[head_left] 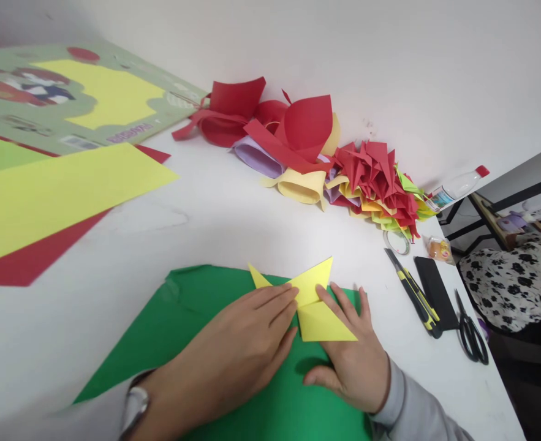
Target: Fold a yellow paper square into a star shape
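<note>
At lower centre of the frame I press a partly folded yellow paper (317, 306) onto a green sheet (192, 318) lying on the white table (233, 214). The paper shows sharp creases, two pointed flaps spreading upward and a triangular flap below. My left hand (233, 349) lies flat, fingers together, tips on the central fold; my right hand (355, 361) rests open with its fingers partly under the lower flap. At right lie a utility knife (412, 294) and scissors (471, 334); folded paper shapes (375, 184) pile up at upper centre.
</note>
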### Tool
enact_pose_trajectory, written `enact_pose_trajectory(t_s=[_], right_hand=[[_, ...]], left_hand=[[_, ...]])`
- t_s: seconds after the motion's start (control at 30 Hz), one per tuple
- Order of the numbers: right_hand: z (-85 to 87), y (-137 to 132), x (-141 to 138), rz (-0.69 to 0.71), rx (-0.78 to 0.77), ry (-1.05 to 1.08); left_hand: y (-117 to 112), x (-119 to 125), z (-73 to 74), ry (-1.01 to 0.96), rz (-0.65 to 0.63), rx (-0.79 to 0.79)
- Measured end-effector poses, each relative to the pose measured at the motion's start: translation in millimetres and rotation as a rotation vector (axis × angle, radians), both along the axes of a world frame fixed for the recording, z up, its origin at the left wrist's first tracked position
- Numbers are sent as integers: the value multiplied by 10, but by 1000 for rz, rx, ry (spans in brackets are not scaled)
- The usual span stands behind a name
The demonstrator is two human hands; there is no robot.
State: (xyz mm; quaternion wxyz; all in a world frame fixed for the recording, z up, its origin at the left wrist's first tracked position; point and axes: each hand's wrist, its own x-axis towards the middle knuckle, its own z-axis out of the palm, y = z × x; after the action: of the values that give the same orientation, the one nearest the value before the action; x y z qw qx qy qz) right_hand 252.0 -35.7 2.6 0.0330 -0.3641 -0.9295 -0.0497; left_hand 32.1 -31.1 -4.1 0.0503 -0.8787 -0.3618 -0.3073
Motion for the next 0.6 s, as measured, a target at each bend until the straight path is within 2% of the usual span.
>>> enact_pose_trajectory(t_s=[0.1, 0.3, 0.43, 0.6], right_hand=[[-26, -6, 6, -2, 15, 4], [-72, -18, -7, -17, -4, 28], [-31, -13, 25, -17, -46, 88], [40, -18, 94, -85, -70, 156]], left_hand=[[-6, -13, -28, 36, -20, -9], [-48, -7, -176, 171, -36, 49], [-49, -26, -212, 177, -39, 27], [-46, -46, -226, 177, -40, 37]])
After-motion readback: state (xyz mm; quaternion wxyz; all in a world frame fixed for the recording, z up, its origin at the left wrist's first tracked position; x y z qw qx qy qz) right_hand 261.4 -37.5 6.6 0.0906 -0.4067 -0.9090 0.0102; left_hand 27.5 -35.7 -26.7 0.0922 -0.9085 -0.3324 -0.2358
